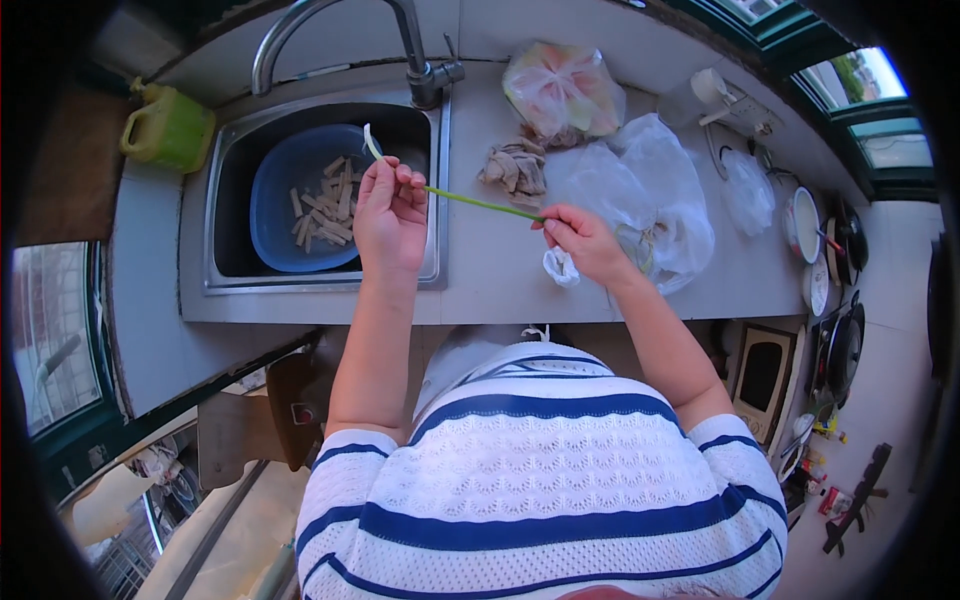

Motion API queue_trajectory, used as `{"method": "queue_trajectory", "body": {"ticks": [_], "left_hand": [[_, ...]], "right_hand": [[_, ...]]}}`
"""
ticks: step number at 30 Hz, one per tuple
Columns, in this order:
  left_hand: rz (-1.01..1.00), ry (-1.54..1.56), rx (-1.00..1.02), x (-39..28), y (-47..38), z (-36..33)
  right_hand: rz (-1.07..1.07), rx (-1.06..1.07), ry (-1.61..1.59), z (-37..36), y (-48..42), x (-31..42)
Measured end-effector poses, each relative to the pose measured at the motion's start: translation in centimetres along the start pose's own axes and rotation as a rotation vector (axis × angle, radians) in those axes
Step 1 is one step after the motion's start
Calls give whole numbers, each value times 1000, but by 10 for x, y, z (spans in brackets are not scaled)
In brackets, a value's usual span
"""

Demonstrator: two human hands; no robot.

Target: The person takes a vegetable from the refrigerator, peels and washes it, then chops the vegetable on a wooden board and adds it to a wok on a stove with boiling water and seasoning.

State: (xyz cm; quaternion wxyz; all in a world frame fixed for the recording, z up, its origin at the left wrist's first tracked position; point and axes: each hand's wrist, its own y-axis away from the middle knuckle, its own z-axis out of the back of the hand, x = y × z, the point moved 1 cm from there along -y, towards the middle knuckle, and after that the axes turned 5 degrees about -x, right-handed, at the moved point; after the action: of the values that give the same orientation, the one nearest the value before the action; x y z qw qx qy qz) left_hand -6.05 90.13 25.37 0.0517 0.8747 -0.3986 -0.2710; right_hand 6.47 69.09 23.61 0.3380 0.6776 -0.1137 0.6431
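Observation:
A long thin green stalk (pixel 480 201), pale at its left end, spans the gap between my two hands. My left hand (pixel 394 210) holds it near the pale end, palm turned up, over the right part of the sink. The fingertips of my right hand (pixel 576 236) pinch its other end above the counter. Below the left hand, a blue plastic basin (pixel 274 217) stands in the steel sink (pixel 326 283), with cut beige pieces (pixel 326 210) lying in it. A small crumpled white plastic piece (pixel 561 268) lies just under my right hand.
On the counter (pixel 495 285) lie a crumpled brownish cloth (pixel 516 171), a tied plastic bag (pixel 562 90) and a large clear plastic bag (pixel 667 187). The faucet (pixel 424 75) arches over the sink. A yellow-green jug (pixel 169 127) stands left; bowls (pixel 804 225) stand far right.

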Motion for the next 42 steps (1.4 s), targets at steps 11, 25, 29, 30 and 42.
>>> {"method": "queue_trajectory", "body": {"ticks": [11,25,29,30,42], "left_hand": [[-140,-102,53,4,9,-1],[-900,-2346,-34,-30,-54,93],[-713,-2039,370,19,-30,74],[-614,-1921,451,37,-23,68],[-272,-1502,817,208,81,-40]], "right_hand": [[-68,-350,-224,10,0,-18],[253,-1039,1406,135,67,-67],[-118,-848,1322,130,63,-92],[-114,-849,1323,134,63,-99],[-334,-585,-295,159,79,-58]]}}
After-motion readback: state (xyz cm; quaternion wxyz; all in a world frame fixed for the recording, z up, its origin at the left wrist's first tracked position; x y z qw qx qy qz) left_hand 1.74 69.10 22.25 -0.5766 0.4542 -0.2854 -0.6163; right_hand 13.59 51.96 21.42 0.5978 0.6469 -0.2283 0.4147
